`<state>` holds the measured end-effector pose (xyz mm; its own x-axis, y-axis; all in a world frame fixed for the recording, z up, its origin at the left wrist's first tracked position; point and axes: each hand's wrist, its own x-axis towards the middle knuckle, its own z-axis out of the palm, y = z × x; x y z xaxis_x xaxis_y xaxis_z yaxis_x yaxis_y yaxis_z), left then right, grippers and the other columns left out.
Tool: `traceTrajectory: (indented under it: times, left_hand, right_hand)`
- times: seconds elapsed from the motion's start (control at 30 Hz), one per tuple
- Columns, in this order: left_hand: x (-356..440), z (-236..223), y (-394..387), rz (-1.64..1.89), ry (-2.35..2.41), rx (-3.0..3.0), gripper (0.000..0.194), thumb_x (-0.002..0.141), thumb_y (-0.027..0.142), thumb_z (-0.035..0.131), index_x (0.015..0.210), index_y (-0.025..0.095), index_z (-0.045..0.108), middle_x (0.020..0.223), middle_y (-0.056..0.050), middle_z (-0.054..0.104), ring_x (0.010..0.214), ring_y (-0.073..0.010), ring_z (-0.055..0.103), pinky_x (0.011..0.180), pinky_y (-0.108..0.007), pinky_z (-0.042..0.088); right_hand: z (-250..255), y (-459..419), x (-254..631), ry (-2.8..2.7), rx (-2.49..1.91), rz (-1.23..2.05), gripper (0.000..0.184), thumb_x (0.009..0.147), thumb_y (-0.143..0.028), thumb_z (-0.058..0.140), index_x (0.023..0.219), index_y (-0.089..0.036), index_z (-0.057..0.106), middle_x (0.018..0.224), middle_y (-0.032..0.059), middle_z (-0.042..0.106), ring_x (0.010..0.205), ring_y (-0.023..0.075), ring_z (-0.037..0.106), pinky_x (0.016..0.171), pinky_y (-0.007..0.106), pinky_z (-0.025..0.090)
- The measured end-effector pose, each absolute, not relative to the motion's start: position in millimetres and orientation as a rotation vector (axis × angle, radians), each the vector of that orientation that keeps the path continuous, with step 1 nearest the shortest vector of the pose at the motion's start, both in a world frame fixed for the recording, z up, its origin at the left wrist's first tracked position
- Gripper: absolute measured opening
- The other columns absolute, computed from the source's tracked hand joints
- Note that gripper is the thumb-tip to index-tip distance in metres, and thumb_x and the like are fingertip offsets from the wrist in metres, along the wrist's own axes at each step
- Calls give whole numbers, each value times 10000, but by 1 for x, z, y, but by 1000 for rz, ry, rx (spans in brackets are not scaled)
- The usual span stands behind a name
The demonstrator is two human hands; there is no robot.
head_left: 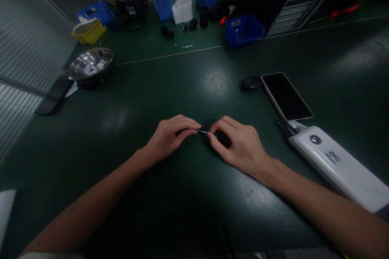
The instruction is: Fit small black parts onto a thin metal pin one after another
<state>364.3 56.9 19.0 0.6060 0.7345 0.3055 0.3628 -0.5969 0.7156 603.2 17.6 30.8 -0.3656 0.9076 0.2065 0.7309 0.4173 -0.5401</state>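
Over the middle of the green table, my left hand (173,133) is closed, thumb and fingertips pinched together at one end of a thin shiny rod (203,131). From the other side my right hand (238,139) grips the rod's opposite end between thumb and curled forefinger. Only a short piece of the rod shows between the fingertips, so its exact kind cannot be made out. Something dark lies inside the curl of my right hand; whether it is a handle or shadow is unclear.
To the right lie a phone (287,96), a black mouse-like object (251,83) and a white power bank (343,166) marked 18. A metal bowl (105,58) stands at the left. Blue bins (244,30), a yellow bin (88,32) and a white plastic housing (182,9) line the back.
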Motion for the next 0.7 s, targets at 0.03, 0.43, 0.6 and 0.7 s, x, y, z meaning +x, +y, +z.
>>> traceTrajectory:
  times: [0.03,0.43,0.6,0.7]
  left_hand:
    - [365,19,56,798,857,2218,200,963,170,633,1142,194,719,1117,-54,742,1060,-171,689,941,-332,566]
    - [368,19,54,751,750,2341,193,970,177,619,1124,185,734,1146,-77,740,1046,-183,682,915,-355,567]
    - [369,22,54,724,817,2376,280,976,197,615,1243,214,699,1113,-73,724,1014,-183,644,887,-345,542]
    - [368,26,53,670,906,2408,355,989,191,586,1333,249,653,1119,-72,680,1032,-190,592,873,-346,514]
  right_hand:
    - [31,17,603,-2203,-1387,504,230,998,-376,511,977,-199,656,939,27,654,731,136,591,632,274,398]
    - [27,18,603,-2302,-1377,474,242,1014,-381,487,1005,-214,661,968,14,664,697,118,581,611,271,371]
    - [29,18,604,-2244,-1402,476,230,1009,-380,503,998,-209,656,956,18,667,722,128,596,626,268,383]
    - [31,20,605,-2199,-1436,464,214,1001,-375,519,974,-209,651,964,19,674,734,132,599,624,270,381]
